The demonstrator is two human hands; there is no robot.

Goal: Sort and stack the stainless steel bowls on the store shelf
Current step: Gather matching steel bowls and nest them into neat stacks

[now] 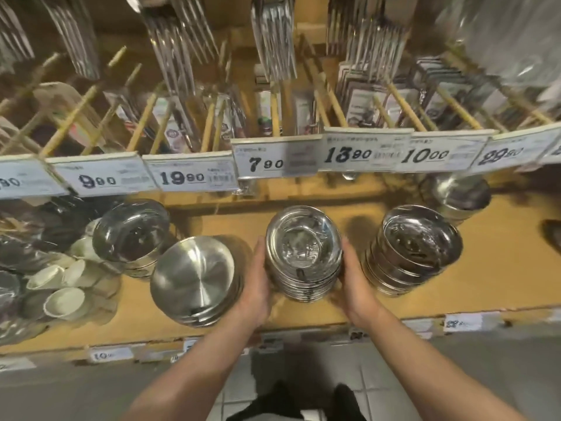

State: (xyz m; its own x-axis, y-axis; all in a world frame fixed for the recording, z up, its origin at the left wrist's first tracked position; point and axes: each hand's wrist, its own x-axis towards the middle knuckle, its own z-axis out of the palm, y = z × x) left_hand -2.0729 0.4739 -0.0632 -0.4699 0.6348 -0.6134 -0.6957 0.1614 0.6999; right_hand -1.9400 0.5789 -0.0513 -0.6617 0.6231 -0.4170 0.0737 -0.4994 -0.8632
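A tall stack of shiny steel bowls (303, 253) stands in the middle of the wooden shelf (455, 296). My left hand (258, 281) grips its left side and my right hand (353, 278) grips its right side, fingers hidden behind the stack. Left of it lies a low stack of matte steel bowls (194, 284). Behind that sits another shiny bowl stack (130, 235). To the right stands a stack of shiny bowls (413, 250), and a further steel stack (461, 196) sits at the back right under the upper shelf.
White and dark ceramic cups (60, 287) crowd the shelf's left end. Price tags (273, 162) line the upper shelf edge just above the bowls, with packaged cutlery (273, 41) hanging on wooden pegs behind. A dark object (552, 232) sits at the far right.
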